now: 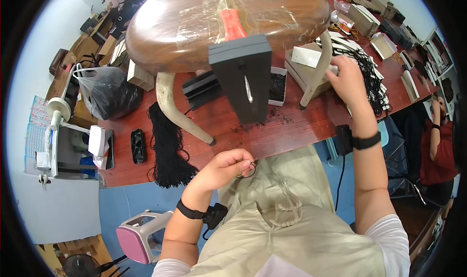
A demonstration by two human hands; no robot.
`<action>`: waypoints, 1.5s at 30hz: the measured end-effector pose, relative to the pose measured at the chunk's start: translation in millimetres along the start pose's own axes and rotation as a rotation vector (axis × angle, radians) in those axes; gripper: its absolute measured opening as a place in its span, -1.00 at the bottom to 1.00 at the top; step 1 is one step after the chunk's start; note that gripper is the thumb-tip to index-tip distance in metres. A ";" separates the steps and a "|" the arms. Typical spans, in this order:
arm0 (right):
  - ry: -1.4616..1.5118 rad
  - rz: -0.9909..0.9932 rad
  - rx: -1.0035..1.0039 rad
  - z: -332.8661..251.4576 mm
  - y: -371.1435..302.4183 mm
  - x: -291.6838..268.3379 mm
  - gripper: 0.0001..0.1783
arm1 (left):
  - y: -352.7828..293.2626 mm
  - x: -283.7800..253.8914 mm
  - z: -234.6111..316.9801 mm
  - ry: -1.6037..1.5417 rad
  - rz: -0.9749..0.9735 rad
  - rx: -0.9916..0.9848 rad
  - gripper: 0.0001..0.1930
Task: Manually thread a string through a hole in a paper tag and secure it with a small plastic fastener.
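Cord (255, 165), pinched in the left grip (223, 169) before the block (233, 92), looks light, limp, best held near an end; right grip (349, 80) closure cannot be told.

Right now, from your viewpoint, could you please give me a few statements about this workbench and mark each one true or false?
1. The left hand has its fingers closed on a thin black cord. True.
2. The right hand is on the plastic bag. False: the right hand is by the pale curved leg, well away from the plastic bag.
3. A bundle of black cords lies on the red table. True.
4. The pink-topped stool is to the person's right. False: the pink-topped stool is on their left.
5. Each forearm wears a black strap. True.
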State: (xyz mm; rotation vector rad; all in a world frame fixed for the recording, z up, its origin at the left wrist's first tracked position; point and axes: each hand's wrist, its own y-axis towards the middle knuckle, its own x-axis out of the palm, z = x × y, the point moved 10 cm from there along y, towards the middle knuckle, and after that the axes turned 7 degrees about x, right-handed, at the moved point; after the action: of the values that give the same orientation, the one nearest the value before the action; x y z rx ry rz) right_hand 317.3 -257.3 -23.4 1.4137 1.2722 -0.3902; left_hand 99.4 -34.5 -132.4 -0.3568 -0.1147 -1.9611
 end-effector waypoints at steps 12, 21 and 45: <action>0.144 -0.049 0.143 11.0 15.5 -0.2 -0.75 | -12.1 -3.1 24.1 0.122 0.083 -0.035 -0.86; 1.280 -0.212 -0.174 -151.2 -54.6 -109.0 -0.76 | -18.9 20.1 111.4 0.479 0.101 0.027 -0.84; 1.131 -0.040 -0.185 -178.7 -56.4 -88.1 -0.60 | -40.5 15.2 229.6 0.581 0.582 0.620 -0.92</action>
State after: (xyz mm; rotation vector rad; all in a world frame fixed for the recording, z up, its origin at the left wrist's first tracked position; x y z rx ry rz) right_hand 164.8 -157.3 74.7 1.4655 2.1473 0.6004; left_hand 102.0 24.4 93.7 0.5353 -0.2064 -1.2963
